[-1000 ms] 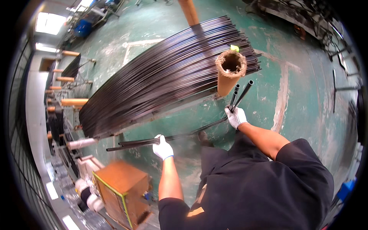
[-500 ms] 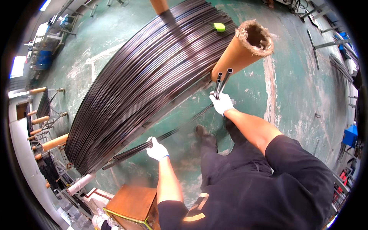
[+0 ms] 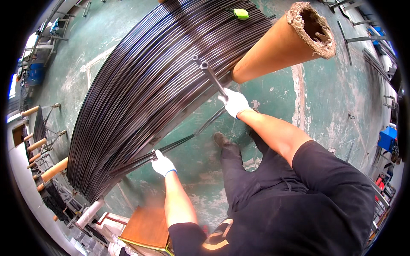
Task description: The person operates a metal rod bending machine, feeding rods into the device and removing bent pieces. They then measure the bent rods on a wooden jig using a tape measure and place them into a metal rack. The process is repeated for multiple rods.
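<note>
Both of my hands wear white gloves and grip a few long, thin dark metal tubes [image 3: 183,139]. My right hand [image 3: 235,103] is closed around them near one end, where the open round mouths point up over the stack. Farther along to the left, my left hand [image 3: 163,163] is closed on the same tubes. Their far left ends lie over the front edge of a broad stack of dark tubes [image 3: 141,81], which spreads across a low rack. A small lime-green object [image 3: 241,14] rests on top of the stack; its kind is unclear.
A thick cardboard-covered post [image 3: 273,49] with a frayed open top rises at the stack's right side. Near my left elbow stands a brown wooden box [image 3: 147,226]. More racks with padded posts [image 3: 54,170] line the left, and a blue box [image 3: 388,138] is far right.
Both hands have carried the tubes away from me and slightly left. The right-hand ends, earlier beside the cardboard post, now hang over the stack, and the left ends overlap its front edge.
</note>
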Demonstrator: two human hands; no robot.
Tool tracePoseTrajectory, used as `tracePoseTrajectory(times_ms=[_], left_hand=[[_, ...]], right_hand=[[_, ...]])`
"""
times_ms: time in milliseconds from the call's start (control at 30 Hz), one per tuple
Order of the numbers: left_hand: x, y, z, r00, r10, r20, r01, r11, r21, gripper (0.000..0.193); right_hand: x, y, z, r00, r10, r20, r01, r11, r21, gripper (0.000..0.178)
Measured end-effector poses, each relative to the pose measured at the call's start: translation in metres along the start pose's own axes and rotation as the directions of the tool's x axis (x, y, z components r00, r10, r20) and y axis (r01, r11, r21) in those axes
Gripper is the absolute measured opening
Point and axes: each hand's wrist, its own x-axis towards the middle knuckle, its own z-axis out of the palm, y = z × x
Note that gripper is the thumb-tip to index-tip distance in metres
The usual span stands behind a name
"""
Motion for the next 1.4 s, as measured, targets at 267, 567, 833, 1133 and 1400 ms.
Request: tracePoseTrajectory(times_ms=[267,567,833,1133,1400], left_hand=[[-0.017,-0.027,-0.008,0.999,-0.024,0.04,0.026,0.998,-0.053,0.021],[-0.125,0.035,-0.055,0.883,0.362,0.298,-0.351,0.932,-0.093,0.014],[-0.247,0.091,0.0,0.646,0.47,0.601,-0.478,0.863,-0.161,0.011],[-0.479,0.134,0.166,0.405,0.487,0.774,-0.644,0.753,-0.137,0.019],[-0.648,0.221,0.357,-0.007,0.32,0.948,-0.862,0.478,-0.167,0.031]], right_hand=[[-0.027,0.016,-0.006,0.998,0.01,0.068,-0.006,0.998,-0.065,0.033],[-0.148,0.084,-0.106,0.974,-0.023,-0.223,0.055,0.989,0.136,0.008],[-0.249,0.123,-0.33,0.823,0.06,-0.565,-0.063,0.998,0.014,0.019],[-0.312,0.248,-0.612,0.43,-0.064,-0.9,0.074,0.997,-0.035,0.015],[-0.41,0.366,-0.842,0.027,0.132,-0.991,0.02,0.991,0.133,0.028]])
